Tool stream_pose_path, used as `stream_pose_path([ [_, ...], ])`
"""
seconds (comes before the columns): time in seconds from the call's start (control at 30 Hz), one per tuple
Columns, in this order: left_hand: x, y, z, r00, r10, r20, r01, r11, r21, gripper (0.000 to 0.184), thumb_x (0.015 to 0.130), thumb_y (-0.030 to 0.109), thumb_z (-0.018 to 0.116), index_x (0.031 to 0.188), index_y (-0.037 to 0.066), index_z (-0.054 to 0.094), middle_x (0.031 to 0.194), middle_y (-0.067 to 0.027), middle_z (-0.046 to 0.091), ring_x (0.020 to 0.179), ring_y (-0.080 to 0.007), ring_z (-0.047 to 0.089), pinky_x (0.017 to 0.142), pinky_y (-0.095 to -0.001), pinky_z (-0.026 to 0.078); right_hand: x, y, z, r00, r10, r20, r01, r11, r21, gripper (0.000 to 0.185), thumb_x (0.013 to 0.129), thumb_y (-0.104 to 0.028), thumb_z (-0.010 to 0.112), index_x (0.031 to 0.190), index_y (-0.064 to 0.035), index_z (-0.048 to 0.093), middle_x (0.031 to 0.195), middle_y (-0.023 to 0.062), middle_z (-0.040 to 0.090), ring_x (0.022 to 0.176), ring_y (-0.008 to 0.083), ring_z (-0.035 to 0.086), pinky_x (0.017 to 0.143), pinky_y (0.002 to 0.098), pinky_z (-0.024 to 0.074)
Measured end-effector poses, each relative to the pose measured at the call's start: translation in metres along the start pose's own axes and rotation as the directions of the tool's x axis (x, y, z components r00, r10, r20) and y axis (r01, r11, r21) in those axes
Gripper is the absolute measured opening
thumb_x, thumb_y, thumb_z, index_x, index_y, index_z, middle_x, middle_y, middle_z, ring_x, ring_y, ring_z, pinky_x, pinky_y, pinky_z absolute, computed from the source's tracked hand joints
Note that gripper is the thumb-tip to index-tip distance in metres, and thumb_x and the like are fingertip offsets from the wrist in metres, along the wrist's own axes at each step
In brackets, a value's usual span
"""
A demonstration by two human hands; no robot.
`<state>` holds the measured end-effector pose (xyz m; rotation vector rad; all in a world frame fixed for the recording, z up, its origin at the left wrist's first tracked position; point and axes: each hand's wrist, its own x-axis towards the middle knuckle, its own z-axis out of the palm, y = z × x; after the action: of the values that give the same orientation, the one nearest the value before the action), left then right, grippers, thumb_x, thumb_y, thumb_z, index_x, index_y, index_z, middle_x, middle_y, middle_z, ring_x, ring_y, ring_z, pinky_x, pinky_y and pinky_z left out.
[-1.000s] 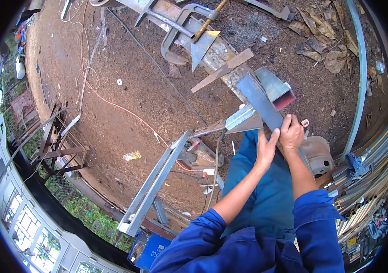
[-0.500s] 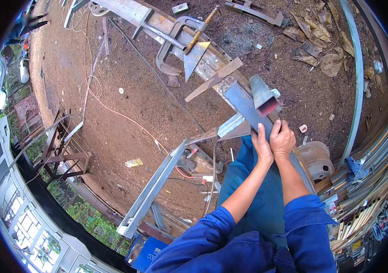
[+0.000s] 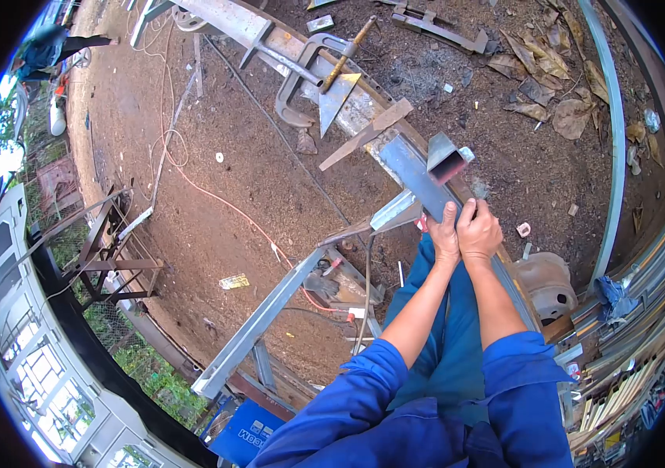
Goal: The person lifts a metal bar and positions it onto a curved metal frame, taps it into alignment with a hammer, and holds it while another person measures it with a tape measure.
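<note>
Both hands grip the near end of a flat dark metal plate (image 3: 414,171) lying along a rusty steel beam (image 3: 364,101). My left hand (image 3: 446,239) is on its left side, thumb on top. Beside it, touching or nearly so, my right hand (image 3: 479,232) has its fingers curled at the right edge. A short square tube (image 3: 443,154) with a reddish inside stands against the plate's right side. A galvanized channel piece (image 3: 393,210) sticks out to the left. Farther up the beam are a flat bar (image 3: 367,134), a triangular plate (image 3: 338,103) and a C-clamp (image 3: 299,82).
A long galvanized frame (image 3: 258,320) slopes down at the lower left, near a blue machine (image 3: 248,430). An orange cable (image 3: 227,204) crosses the dirt. Metal bars (image 3: 633,312) are piled at right beside a rusty drum-like part (image 3: 543,281). A person (image 3: 48,53) is at the upper left.
My hands have moved slightly left and closer together, still on the plate. The channel piece and the square tube have shifted in angle. The person at the upper left has come into view.
</note>
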<state>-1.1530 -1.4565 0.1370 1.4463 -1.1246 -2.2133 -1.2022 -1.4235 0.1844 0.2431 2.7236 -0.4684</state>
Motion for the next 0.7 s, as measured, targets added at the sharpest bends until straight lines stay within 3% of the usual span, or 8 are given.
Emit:
stream_pose_path([
  [0.17,0.009,-0.001,-0.001,0.986,0.116,-0.119,-0.069,0.938,0.339,0.059,0.082,0.055,0.062,0.090,-0.004,0.060,0.081,-0.0108,0.061,0.074,-0.0185,0.054,0.070,-0.0361,0.044,-0.002,-0.004,-0.011,0.996,0.057,0.069,-0.059,0.998,0.035,0.036,0.088,-0.041,0.044,0.092,-0.0111,0.064,0.079,0.0216,0.066,0.077,0.0428,0.063,0.070,0.0522,0.0497],
  [0.27,0.001,0.025,0.002,0.990,-0.040,-0.133,0.107,0.836,0.539,0.069,0.079,0.067,0.055,0.088,-0.001,0.066,0.078,-0.0101,0.062,0.074,-0.0174,0.056,0.070,-0.0358,0.045,-0.002,0.014,-0.015,0.998,0.001,0.061,-0.022,0.941,0.338,0.034,0.088,-0.037,0.048,0.100,-0.0092,0.064,0.088,0.0209,0.066,0.086,0.0412,0.062,0.076,0.0467,0.0483],
  [0.37,-0.001,0.030,0.001,0.995,-0.095,-0.040,0.103,0.938,0.331,0.072,0.078,0.063,0.061,0.106,-0.003,0.062,0.093,-0.0105,0.062,0.085,-0.0190,0.057,0.079,-0.0338,0.045,-0.014,0.074,-0.021,0.989,-0.129,-0.077,0.150,0.812,0.563,0.028,0.089,-0.023,0.052,0.106,-0.0030,0.062,0.093,0.0198,0.066,0.089,0.0363,0.064,0.079,0.0408,0.0484],
  [0.43,-0.003,0.036,0.003,0.998,-0.031,-0.045,0.045,0.938,0.344,0.065,0.076,0.065,0.062,0.087,0.001,0.067,0.078,-0.0068,0.062,0.071,-0.0170,0.057,0.069,-0.0325,0.046,-0.039,0.130,-0.042,0.983,-0.169,-0.076,0.182,0.809,0.558,0.028,0.089,-0.020,0.052,0.107,-0.0009,0.061,0.095,0.0187,0.066,0.090,0.0317,0.064,0.081,0.0383,0.0480],
  [0.5,0.000,0.043,0.006,0.992,-0.062,-0.109,0.094,0.943,0.319,0.079,0.075,0.074,0.054,0.091,-0.002,0.066,0.084,-0.0108,0.063,0.079,-0.0204,0.058,0.075,-0.0359,0.046,-0.072,0.195,-0.069,0.981,-0.194,0.000,0.167,0.844,0.510,0.026,0.089,-0.017,0.052,0.104,0.0013,0.061,0.095,0.0176,0.066,0.092,0.0263,0.063,0.083,0.0357,0.0470],
  [0.57,0.033,0.010,-0.003,0.960,-0.113,-0.255,0.183,0.945,0.270,0.087,0.076,0.077,0.049,0.099,-0.005,0.064,0.094,-0.0154,0.064,0.088,-0.0236,0.059,0.083,-0.0365,0.045,-0.108,0.291,-0.069,0.991,-0.097,0.095,0.034,0.858,0.513,0.025,0.088,-0.016,0.052,0.101,0.0039,0.061,0.091,0.0207,0.065,0.087,0.0309,0.063,0.079,0.0373,0.0470],
  [0.63,0.024,0.013,-0.008,0.989,-0.133,-0.057,0.142,0.964,0.224,0.085,0.078,0.071,0.053,0.107,-0.008,0.061,0.103,-0.0176,0.064,0.097,-0.0253,0.060,0.089,-0.0366,0.044,-0.155,0.365,-0.088,0.999,0.008,0.049,-0.027,0.911,0.411,0.022,0.085,-0.014,0.054,0.094,0.0047,0.062,0.085,0.0219,0.063,0.082,0.0323,0.063,0.076,0.0382,0.0469],
  [0.7,-0.012,0.035,-0.017,0.987,-0.064,0.145,0.001,0.918,0.398,0.060,0.075,0.043,0.073,0.106,-0.007,0.061,0.098,-0.0167,0.064,0.090,-0.0251,0.061,0.083,-0.0361,0.048,-0.197,0.419,-0.120,0.994,0.092,0.060,-0.107,0.939,0.326,0.020,0.083,-0.011,0.055,0.092,0.0048,0.062,0.084,0.0206,0.064,0.080,0.0318,0.062,0.075,0.0384,0.0472],
])
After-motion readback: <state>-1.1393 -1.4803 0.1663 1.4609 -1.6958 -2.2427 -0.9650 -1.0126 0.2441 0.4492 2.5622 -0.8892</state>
